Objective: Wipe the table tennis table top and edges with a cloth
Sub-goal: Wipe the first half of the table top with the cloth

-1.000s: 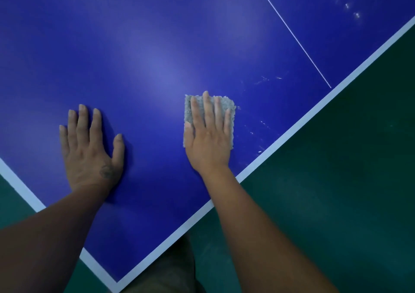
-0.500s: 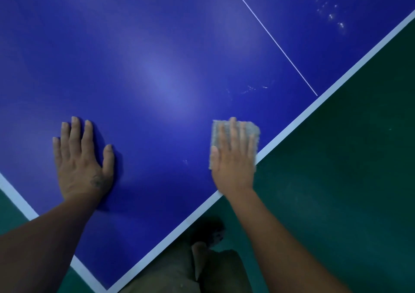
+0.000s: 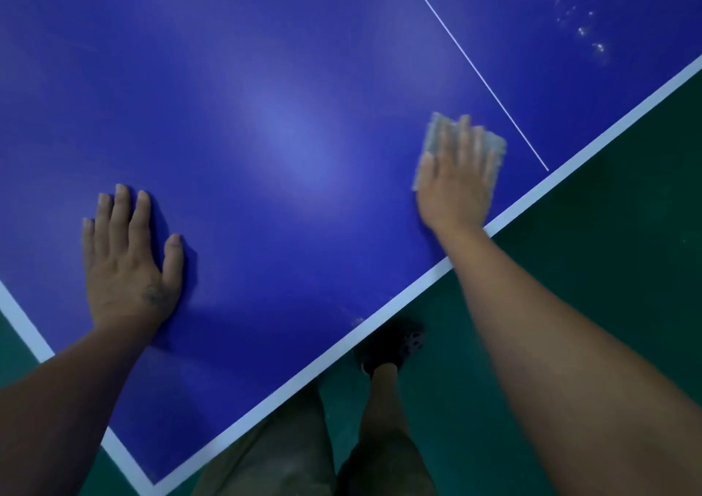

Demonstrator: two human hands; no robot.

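**Q:** Where does the cloth (image 3: 497, 149) lie?

**A:** Flat on the blue table (image 3: 266, 77), near its white edge band (image 3: 380, 307). It sits just left of the thin white centre line (image 3: 475, 70), close to where that line meets the band.

**Q:** How does it lie relative to the fingers?

**A:** Beneath them. The right hand (image 3: 454, 191) rests palm-down on it. Its fingers (image 3: 464, 134) are straight and close together, pressed flat onto the pale grey pile. A little cloth shows past the fingertips. More shows as a corner on the thumb side and as a strip beside the little finger. The heel of the hand lies off the cloth, on the table, toward the band. Hand and cloth are both blurred, so finer contact cannot be told.

**Q:** And the left hand (image 3: 129, 267)?

**A:** It lies palm-down on the bare table, well apart from the cloth, toward the table's near corner. Its four fingers (image 3: 120, 214) are straight and side by side, and the thumb is spread to one side.

**Q:** What else appears?

**A:** Pale specks (image 3: 577, 20) mark the table beyond the centre line, at upper right. A green floor (image 3: 607, 267) surrounds the table. Below the band are the person's shorts (image 3: 273, 450), a bare leg and a dark shoe (image 3: 395, 343) on the floor just beside the table's edge.
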